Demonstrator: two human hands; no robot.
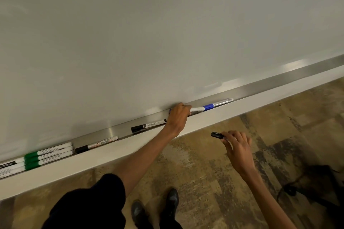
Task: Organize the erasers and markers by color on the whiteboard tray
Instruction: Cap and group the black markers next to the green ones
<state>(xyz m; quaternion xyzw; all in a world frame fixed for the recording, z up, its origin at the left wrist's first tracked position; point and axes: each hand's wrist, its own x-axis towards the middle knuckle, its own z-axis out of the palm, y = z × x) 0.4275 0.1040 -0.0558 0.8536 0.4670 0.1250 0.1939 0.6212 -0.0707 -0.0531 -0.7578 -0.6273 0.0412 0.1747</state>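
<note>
Gripping a blue marker (196, 109) in the whiteboard tray (279, 78), the left hand (177, 117) curls round its barrel, probably to slide it beside the second blue marker (217, 103) just rightward. The right hand (239, 147), below the tray, pinches a black marker (216, 135), likely bound for the two black markers (147, 126) lying leftward.

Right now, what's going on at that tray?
A person is sorting markers on the whiteboard tray. The left hand grips a white-barrelled marker in the tray, next to a blue-capped marker. The right hand pinches a black marker in the air, off the tray. Three green markers sit grouped at far left.
</note>
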